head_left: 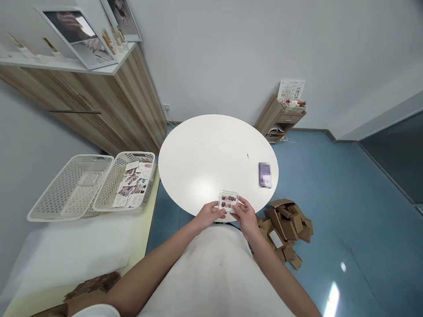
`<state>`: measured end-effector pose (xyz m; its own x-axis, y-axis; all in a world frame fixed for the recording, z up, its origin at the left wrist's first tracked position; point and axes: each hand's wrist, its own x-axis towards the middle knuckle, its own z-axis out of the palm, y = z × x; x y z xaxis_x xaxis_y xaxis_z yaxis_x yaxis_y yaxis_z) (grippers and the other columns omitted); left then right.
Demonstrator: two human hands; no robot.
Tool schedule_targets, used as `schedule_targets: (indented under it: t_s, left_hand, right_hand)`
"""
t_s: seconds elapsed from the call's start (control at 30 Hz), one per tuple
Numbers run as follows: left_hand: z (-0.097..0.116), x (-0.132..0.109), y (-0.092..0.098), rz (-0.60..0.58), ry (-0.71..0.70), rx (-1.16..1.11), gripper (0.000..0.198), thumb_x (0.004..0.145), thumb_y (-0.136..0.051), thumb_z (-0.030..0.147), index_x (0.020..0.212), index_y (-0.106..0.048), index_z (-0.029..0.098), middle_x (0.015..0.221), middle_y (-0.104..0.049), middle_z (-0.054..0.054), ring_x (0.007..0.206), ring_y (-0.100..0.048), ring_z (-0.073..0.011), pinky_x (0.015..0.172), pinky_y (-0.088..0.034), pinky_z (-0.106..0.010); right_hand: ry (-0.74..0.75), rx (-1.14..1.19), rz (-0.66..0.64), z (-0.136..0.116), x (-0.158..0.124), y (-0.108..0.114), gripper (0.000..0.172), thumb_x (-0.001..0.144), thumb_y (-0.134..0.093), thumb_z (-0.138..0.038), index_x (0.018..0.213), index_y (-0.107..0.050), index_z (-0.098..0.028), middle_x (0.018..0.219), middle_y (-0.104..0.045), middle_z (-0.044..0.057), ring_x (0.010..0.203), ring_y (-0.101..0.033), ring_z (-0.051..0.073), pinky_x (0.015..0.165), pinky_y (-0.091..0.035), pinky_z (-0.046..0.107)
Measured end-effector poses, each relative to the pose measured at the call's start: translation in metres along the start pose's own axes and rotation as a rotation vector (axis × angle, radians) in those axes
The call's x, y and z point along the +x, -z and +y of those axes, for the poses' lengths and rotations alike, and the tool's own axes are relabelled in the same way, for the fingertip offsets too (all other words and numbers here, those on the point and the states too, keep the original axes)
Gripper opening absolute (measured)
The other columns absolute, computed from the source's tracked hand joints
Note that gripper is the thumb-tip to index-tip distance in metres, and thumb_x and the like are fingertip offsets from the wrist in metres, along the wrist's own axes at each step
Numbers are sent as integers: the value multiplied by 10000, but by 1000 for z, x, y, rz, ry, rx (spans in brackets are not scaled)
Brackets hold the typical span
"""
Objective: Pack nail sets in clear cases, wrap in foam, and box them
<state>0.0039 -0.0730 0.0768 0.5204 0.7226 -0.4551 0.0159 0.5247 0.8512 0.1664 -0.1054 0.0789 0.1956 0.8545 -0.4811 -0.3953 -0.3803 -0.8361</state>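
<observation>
Between my two hands, over the near edge of the white oval table (211, 149), is a small clear plastic box of press-on nails (228, 200). Several dark and pale nails lie in rows inside it. My left hand (210, 215) grips the box by its left side. On the opposite side, my right hand (246, 215) holds it with the thumb over the lower right corner. A purple and white item (265, 175), blurred in the picture, lies near the table's right edge.
To the left, one white basket (124, 204) holds several printed cards; another basket (71, 189) with clear plastic boxes stands beside it. Cardboard boxes (287, 229) are heaped on the floor at right. A wooden cabinet (132, 97) and a small shelf unit (280, 119) stand by the wall.
</observation>
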Motion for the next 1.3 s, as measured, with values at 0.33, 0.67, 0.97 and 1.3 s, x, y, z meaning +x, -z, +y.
schedule_targets:
  t_s: [0.33, 0.67, 0.97, 1.3]
  left_hand:
    - [8, 25, -25, 127, -27, 3, 423, 703, -591, 480, 978, -606, 159, 897, -671, -76, 899, -621, -222, 812, -398, -323]
    - [-6, 32, -49, 324, -39, -4, 364, 686, -619, 455, 890, -612, 155, 776, -667, -62, 753, -629, -193, 781, -431, -328]
    - [-18, 25, -43, 535, -25, 4, 529, 697, -623, 417, 1161, -486, 204, 1196, -512, -106, 1011, -538, -208, 840, -438, -335]
    - [-20, 17, 22, 543, -26, 3, 586, 702, -628, 379, 1237, -439, 235, 1281, -416, -108, 1128, -446, -255, 869, -416, -352]
  right_hand:
    - [-24, -87, -107, -22, 29, 29, 542, 611, -689, -372, 1100, -491, -249, 917, -624, 18, 834, -609, 158, 753, -498, 328]
    - [-49, -158, -270, -28, 51, 46, 518, 586, -705, -340, 1039, -477, -233, 850, -600, -8, 703, -624, 150, 720, -467, 329]
    - [-136, -237, -128, -6, 56, 35, 469, 639, -630, -320, 1081, -495, -243, 983, -592, 29, 788, -596, 164, 736, -464, 329]
    - [-100, -557, -172, 17, 90, -31, 562, 616, -640, -282, 1164, -515, -297, 1132, -459, 31, 1038, -460, 206, 845, -424, 349]
